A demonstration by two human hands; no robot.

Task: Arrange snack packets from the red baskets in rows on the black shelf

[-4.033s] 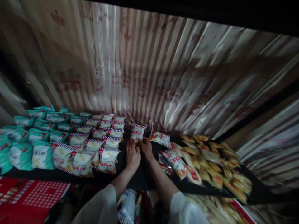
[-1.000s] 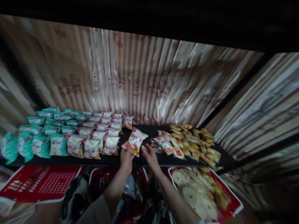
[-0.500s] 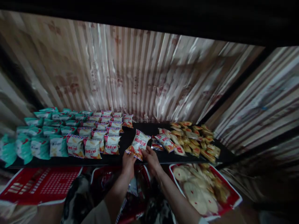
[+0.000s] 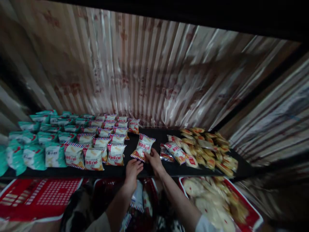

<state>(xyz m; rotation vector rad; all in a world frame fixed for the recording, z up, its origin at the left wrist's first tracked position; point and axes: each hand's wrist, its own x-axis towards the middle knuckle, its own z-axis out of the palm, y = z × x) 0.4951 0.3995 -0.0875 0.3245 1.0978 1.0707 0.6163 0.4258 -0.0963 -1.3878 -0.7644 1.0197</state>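
A white snack bag (image 4: 144, 146) with red lettering and a striped top edge leans upright on the black shelf, a little behind its front edge. My right hand (image 4: 154, 161) pinches it at the lower right corner. Just below the bag's bottom edge is my left hand (image 4: 133, 170), its fingers loosely extended and holding nothing; whether a fingertip still touches the bag I cannot tell. Left of it stand rows of matching white snack bags (image 4: 115, 154). Another such bag (image 4: 176, 152) lies tilted to the right, beside a dark red and silver packet (image 4: 166, 154).
Teal snack bags (image 4: 55, 155) fill the shelf's left end, yellow packets (image 4: 205, 149) its right. Below the shelf are a red basket (image 4: 48, 199), a middle basket (image 4: 96, 187) with packets, and a red basket (image 4: 256, 219) of round pale packs. Striped sheeting (image 4: 149, 71) hangs behind.
The snack bag has tipped more upright. My left hand has slipped off its lower left corner, while my right hand keeps hold. The view has shifted slightly.
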